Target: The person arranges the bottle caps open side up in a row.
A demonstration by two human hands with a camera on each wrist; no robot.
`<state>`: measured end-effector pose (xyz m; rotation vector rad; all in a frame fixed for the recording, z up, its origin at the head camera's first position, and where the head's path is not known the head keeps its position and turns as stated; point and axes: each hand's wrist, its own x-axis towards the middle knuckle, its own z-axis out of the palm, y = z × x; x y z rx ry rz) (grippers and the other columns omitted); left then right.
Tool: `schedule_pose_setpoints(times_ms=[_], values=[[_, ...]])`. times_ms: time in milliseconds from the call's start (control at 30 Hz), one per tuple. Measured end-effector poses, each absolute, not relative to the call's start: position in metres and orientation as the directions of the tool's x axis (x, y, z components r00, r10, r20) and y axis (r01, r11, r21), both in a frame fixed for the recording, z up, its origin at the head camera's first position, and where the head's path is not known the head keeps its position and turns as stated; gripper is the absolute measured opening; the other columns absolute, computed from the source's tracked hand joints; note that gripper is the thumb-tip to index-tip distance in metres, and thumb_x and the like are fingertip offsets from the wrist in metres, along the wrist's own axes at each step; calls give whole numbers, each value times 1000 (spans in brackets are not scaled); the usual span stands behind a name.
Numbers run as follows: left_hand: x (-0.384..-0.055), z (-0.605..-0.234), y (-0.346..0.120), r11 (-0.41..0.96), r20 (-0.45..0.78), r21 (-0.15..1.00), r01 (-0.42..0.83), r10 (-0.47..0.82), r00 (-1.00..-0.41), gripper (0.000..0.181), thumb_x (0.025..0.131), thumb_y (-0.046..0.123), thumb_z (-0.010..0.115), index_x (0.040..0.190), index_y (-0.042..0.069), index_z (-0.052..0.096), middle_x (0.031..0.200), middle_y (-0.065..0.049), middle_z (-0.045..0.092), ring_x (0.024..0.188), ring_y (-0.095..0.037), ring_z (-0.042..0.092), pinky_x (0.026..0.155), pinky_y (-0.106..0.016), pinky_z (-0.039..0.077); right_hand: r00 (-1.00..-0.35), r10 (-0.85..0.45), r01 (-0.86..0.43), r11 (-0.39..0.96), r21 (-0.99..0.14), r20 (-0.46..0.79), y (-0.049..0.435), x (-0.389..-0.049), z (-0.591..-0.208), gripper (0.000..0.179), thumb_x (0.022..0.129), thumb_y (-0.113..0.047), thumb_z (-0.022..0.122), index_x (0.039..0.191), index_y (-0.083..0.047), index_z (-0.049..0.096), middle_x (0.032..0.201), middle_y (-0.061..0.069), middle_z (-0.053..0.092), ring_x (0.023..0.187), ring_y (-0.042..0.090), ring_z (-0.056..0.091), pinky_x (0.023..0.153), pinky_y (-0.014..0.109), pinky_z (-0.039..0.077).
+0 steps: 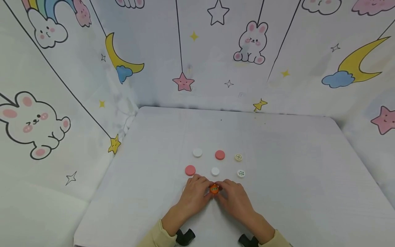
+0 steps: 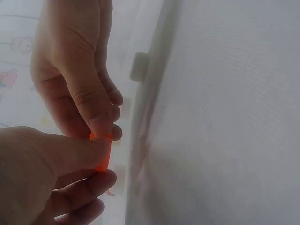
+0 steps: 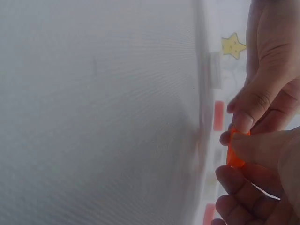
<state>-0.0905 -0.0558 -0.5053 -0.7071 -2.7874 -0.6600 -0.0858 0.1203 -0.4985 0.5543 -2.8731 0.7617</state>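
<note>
An orange bottle cap (image 1: 214, 189) with green marks on top is between my two hands, close over the white table. My left hand (image 1: 195, 194) pinches its left side between thumb and fingers. From the right, my right hand (image 1: 236, 199) pinches the same cap. In the left wrist view, both thumbs press the near side of the orange cap (image 2: 104, 159). The right wrist view shows the cap (image 3: 236, 152) on edge, its far side hidden by fingers. Just beyond the left fingertips lies a red cap (image 1: 190, 170), and a white cap (image 1: 215, 171) sits beyond the orange one.
Farther back are another white cap (image 1: 197, 152), a red cap (image 1: 220, 155) and a small patterned beige cap (image 1: 238, 157). A white cap with green print (image 1: 241, 173) lies beyond the right hand. Cartoon-printed sheeting (image 1: 216, 92) borders the table (image 1: 293, 164).
</note>
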Motion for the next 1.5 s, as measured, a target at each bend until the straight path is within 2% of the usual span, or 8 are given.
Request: schedule_pose_setpoints(times_ms=[233, 467, 733, 833, 1000, 1267, 1500], values=[[-90, -501, -55, 757, 349, 412, 507, 382, -856, 31, 80, 22, 81, 109, 13, 73, 96, 5, 70, 93, -14, 53, 80, -29, 45, -934, -284, -356, 810, -466, 219, 122, -85, -496, 42, 76, -15, 84, 115, -15, 69, 86, -8, 68, 76, 7, 59, 73, 29, 52], [-89, -498, -53, 727, 364, 485, 485, 337, -869, 22, 85, 20, 76, 106, 15, 74, 95, 7, 72, 85, -11, 53, 71, -23, 46, -936, -240, -343, 782, -521, 258, 123, -84, -493, 35, 81, -19, 81, 115, -17, 71, 84, -9, 70, 71, 4, 58, 67, 23, 52], [-90, -496, -50, 736, 245, 568, 368, 275, -930, 21, 92, 16, 67, 111, 13, 74, 87, 5, 69, 75, -9, 51, 61, -18, 42, -910, -258, -409, 687, -601, 324, 125, -84, -496, 37, 79, -10, 81, 114, -18, 73, 90, -10, 72, 73, -3, 59, 64, 21, 52], [-89, -494, -49, 737, 222, 591, 328, 243, -944, 25, 92, 15, 66, 117, 12, 71, 82, 3, 65, 72, -9, 50, 58, -18, 41, -889, -285, -452, 669, -590, 358, 125, -84, -498, 40, 78, -8, 82, 116, -18, 71, 91, -11, 71, 73, -1, 58, 64, 20, 52], [-88, -491, -47, 728, 193, 622, 289, 216, -957, 36, 91, 18, 68, 126, 12, 61, 84, 3, 62, 72, -8, 49, 59, -19, 43, -882, -290, -461, 693, -554, 371, 123, -84, -497, 48, 75, -7, 84, 120, -16, 68, 89, -9, 69, 70, 6, 58, 63, 21, 51], [-85, -491, -45, 713, 153, 642, 282, 241, -958, 33, 85, 16, 74, 114, 12, 58, 87, 2, 60, 77, -10, 50, 63, -22, 45, -919, -258, -383, 764, -518, 299, 121, -85, -495, 48, 73, -9, 86, 118, -12, 68, 88, -5, 68, 70, 5, 56, 67, 19, 52], [-86, -494, -45, 777, 157, 534, 333, 296, -942, 25, 83, 19, 77, 105, 12, 66, 77, 5, 60, 74, -10, 50, 60, -20, 42, -939, -274, -343, 810, -476, 209, 122, -84, -498, 39, 73, -11, 85, 109, -12, 73, 78, -8, 63, 69, 4, 51, 66, 19, 50]])
